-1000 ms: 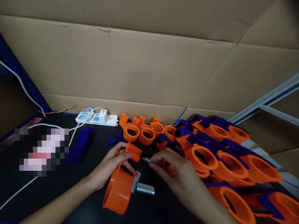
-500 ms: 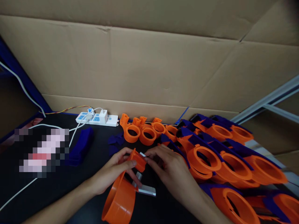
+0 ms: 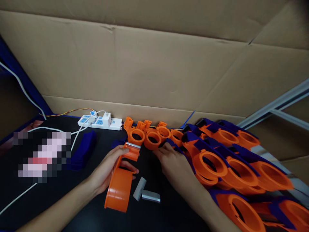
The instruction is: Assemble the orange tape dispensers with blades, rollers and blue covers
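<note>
My left hand [image 3: 109, 170] grips an orange tape dispenser [image 3: 119, 190], its round hub hanging toward me. A serrated metal blade [image 3: 133, 145] lies across the dispenser's upper end, apart from my right hand. My right hand [image 3: 172, 161] is to the right, its fingers curled together beside the orange rings; whatever they hold, if anything, is hidden. Between the hands on the black table lie two silvery metal pieces [image 3: 139, 189], [image 3: 151, 196], one slanted and one nearly flat.
Several orange dispenser frames [image 3: 153, 140] stand at the back. Orange dispensers with dark blue parts [image 3: 211, 164] are heaped on the right. A white power strip [image 3: 116, 124] with cables and a dark blue stack [image 3: 83, 151] are at left. Cardboard [image 3: 154, 71] rises behind.
My right hand has moved off the dispenser, away from me. The left hand has tilted the dispenser and drawn it left; the blade now lies along its top edge.
</note>
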Motion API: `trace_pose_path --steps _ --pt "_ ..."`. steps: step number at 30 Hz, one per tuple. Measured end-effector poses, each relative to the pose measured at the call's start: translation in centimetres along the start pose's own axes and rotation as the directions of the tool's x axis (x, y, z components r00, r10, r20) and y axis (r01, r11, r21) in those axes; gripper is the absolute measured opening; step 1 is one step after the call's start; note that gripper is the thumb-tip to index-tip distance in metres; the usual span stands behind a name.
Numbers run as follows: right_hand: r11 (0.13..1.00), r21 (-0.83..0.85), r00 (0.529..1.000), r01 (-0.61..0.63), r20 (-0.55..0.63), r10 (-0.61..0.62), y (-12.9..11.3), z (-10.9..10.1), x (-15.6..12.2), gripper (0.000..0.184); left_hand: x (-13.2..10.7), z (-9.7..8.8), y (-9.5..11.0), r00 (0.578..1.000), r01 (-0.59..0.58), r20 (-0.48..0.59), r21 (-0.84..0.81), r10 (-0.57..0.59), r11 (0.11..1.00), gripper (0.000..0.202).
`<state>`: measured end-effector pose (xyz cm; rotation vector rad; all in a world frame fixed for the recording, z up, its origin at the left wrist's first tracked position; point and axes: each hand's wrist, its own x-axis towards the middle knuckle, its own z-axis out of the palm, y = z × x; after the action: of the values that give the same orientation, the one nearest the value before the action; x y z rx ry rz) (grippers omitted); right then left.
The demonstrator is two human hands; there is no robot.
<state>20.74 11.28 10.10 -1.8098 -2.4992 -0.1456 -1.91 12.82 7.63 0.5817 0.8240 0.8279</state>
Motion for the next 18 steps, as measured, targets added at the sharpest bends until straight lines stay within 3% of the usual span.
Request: trace_pose_path --steps 3,10,14,18 --pt "0.993 -0.062 0.988 0.101 0.12 -0.094 0.1 0.8 0.1 0.029 0.1 -0.2 0.1 1.0 -0.002 -0.018 -0.023 0.001 1.0 0.031" --pt "0.988 0.006 0.985 0.152 0.088 -0.152 0.2 1.3 0.6 0.031 0.1 -0.2 -0.2 1.0 -0.005 0.002 -0.014 0.005 1.0 0.034" --pt "0.989 0.077 0.992 0.124 -0.021 -0.123 0.3 0.4 0.5 0.023 0.1 -0.1 -0.2 0.999 -0.051 0.016 -0.004 0.051 0.999 0.031" --pt "0.926 0.339 0.974 0.164 -0.203 -0.099 -0.5 -0.8 0.0 0.031 -0.2 0.2 -0.5 0.995 -0.1 0.029 0.017 0.099 0.995 0.024"
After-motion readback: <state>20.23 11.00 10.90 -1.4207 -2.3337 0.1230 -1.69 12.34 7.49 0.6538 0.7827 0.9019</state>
